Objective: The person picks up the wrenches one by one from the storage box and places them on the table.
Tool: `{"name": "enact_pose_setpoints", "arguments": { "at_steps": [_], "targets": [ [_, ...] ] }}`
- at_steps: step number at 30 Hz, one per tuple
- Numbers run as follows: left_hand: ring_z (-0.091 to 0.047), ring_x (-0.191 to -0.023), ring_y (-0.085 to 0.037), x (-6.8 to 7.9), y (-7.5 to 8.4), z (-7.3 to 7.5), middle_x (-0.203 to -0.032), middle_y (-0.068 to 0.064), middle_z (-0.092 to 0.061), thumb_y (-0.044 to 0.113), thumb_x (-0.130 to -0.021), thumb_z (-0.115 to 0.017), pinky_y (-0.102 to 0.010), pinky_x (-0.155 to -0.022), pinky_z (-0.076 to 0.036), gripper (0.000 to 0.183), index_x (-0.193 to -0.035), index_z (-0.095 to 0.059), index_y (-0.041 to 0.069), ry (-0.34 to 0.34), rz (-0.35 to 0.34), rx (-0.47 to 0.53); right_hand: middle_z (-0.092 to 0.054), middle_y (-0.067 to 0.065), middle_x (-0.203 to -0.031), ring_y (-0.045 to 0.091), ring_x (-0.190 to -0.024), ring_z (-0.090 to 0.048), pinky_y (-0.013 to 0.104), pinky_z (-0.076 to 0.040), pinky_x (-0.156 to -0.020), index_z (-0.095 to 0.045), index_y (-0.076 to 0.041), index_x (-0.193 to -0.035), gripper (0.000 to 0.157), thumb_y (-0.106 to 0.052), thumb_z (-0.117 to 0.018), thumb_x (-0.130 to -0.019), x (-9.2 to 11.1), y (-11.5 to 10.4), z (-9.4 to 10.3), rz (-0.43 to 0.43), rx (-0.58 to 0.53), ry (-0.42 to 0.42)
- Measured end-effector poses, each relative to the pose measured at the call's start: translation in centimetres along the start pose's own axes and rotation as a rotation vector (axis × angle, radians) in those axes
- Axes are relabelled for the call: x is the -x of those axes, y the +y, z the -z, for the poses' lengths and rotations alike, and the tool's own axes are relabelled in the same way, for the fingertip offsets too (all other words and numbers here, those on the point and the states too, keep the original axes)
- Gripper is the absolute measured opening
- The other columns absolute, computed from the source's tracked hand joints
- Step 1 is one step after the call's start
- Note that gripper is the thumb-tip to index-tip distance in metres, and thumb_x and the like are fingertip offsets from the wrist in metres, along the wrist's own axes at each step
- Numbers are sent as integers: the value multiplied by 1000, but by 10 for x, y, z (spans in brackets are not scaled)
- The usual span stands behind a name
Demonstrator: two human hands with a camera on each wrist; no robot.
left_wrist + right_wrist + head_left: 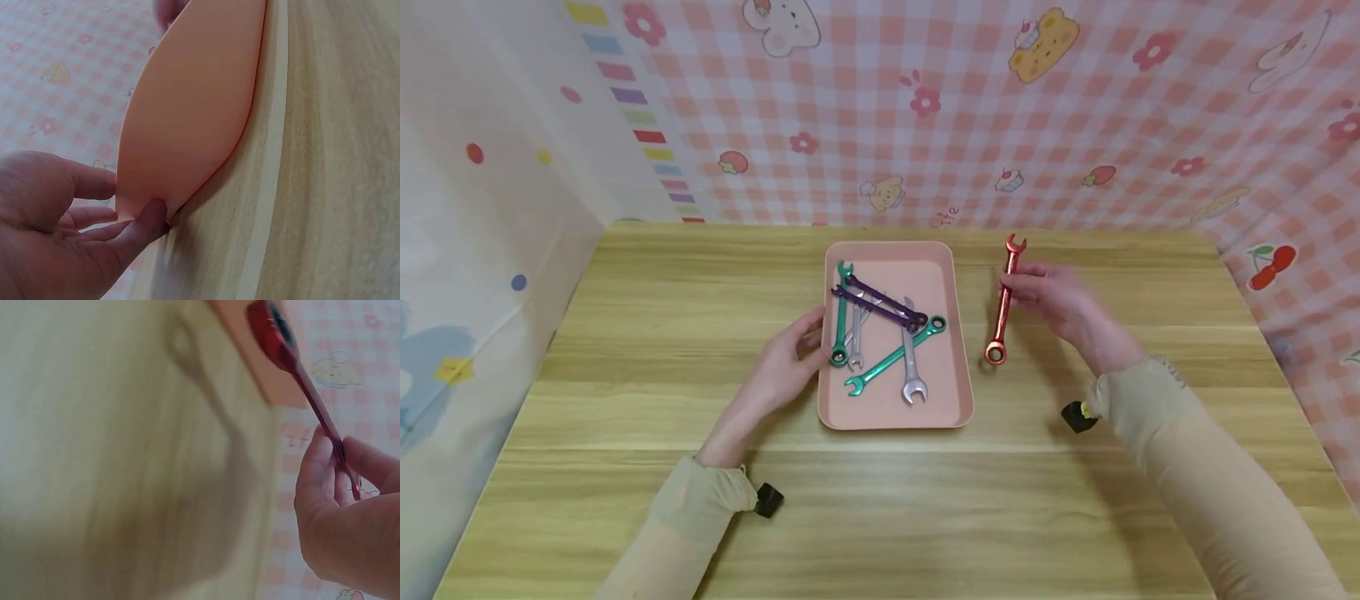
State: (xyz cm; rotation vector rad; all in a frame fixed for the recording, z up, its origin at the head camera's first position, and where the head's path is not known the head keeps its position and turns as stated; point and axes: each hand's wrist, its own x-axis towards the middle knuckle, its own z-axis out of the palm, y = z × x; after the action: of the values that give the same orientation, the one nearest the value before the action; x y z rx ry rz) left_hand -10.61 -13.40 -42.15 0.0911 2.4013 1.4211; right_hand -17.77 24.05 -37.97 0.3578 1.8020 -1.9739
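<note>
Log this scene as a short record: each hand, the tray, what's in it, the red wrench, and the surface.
Left hand: touches the left side of the pink tray
Right hand: pinches the red wrench by its shaft
Red wrench: held above the table, right of the tray, ring end toward the person
Pink tray: on the table
Tray contents: two green wrenches, two purple wrenches, silver wrenches; silver count unclear from overlap
Table: wood-grain top
</note>
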Motion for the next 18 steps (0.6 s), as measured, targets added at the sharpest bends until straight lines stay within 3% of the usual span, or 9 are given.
{"name": "enact_pose_setpoints", "arguments": {
  "at_steps": [7,13,18],
  "targets": [
    [-48,-152,-39,1,-1,0,-169,-19,-39,12,-107,-56,-50,-128,-41,66,-167,-27,10,-1,2,-10,-76,-14,-77,-3,-74,-71,13,-61,-72,-64,-6,-107,5,-4,-61,-104,-11,19,2,18,192,-16],
    [-48,-152,-38,1,-2,0,-169,-18,-40,11,-107,-56,-50,-128,-41,66,-167,-28,11,3,5,-3,-71,-18,-76,-6,-74,-69,11,-60,-73,-56,14,-128,33,-3,-62,-102,-16,28,-5,49,337,11],
    [-49,-152,-38,1,-2,-1,-169,-19,-40,11,-107,-55,-50,-128,-41,66,-167,-28,10,5,-10,-5,-67,-17,-79,-6,-74,-66,11,-60,-73,-55,17,-136,44,-7,-66,-101,-17,29,-11,41,473,71]
  ]
}}
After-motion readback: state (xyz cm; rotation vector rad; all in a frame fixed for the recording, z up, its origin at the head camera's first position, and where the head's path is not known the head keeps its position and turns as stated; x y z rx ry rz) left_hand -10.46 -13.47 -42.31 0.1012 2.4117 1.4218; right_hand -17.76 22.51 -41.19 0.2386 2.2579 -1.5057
